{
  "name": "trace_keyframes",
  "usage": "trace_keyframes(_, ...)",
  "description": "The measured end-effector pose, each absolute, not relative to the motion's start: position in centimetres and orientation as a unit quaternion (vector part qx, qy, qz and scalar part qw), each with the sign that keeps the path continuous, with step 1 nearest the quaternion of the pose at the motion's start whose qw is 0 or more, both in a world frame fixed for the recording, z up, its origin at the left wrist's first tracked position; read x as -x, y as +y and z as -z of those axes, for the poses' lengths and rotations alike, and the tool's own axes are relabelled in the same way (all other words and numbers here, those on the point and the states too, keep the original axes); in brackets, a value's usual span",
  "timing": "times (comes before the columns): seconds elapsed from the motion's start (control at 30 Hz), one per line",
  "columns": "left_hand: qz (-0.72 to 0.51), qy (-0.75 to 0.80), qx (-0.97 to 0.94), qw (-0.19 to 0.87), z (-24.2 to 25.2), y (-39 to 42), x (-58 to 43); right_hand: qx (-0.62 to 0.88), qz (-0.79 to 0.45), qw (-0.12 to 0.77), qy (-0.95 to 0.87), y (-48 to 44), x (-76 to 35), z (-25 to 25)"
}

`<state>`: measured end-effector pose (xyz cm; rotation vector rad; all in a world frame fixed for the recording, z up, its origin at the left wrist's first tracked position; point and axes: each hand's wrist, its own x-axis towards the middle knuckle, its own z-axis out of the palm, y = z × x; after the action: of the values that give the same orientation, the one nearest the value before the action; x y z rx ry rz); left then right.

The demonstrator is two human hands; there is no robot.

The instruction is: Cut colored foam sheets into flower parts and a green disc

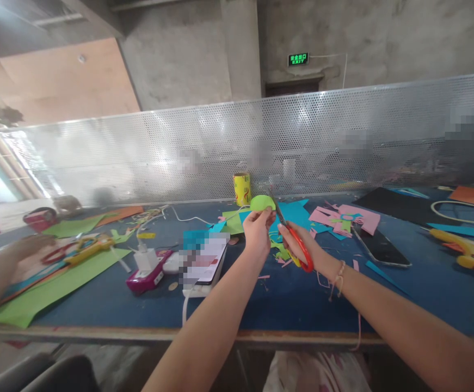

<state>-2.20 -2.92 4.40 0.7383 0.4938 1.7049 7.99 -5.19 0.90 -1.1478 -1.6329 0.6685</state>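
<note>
- The left hand (257,228) is pinching a rounded lime-green paper piece (262,202) between thumb and fingertips, holding it up above the blue-covered table (294,299).
- The right hand (304,245) is gripping a pair of red-handled metal scissors (291,234), with fingers threaded through the loops; the blades are pointing up and left, and their tips are reaching the right edge of the green piece.
- Both hands are hovering close together over the middle of the table, above small green and pink offcuts.
- A cyan paper sheet (291,213) and a cluster of pink paper scraps (349,218) are lying just behind the hands.
- A yellow printed roll (242,189) is standing upright at the foot of the perforated metal screen (261,141).
- A black smartphone (380,247) is lying face up to the right, and a yellow glue gun (465,249) is resting farther right.
- A magenta power strip with a white plug (147,272) is sitting to the left, near a large green paper sheet (57,283).
- Another person's forearm (0,272) is resting at the far left edge.
</note>
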Motion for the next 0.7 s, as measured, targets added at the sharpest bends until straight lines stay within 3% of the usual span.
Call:
trace_keyframes(0.47, -0.733, 0.238, -0.366, 0.521, -4.5, -2.4, 2.7, 0.476, -0.345, 0.476, -0.654, -6.2, -7.9, -2.1)
trace_keyframes(0.7, -0.718, 0.255, -0.380, 0.524, -4.5, -2.6, 2.6, 0.438, -0.528, 0.483, -0.544, -6.6, -7.8, -3.1)
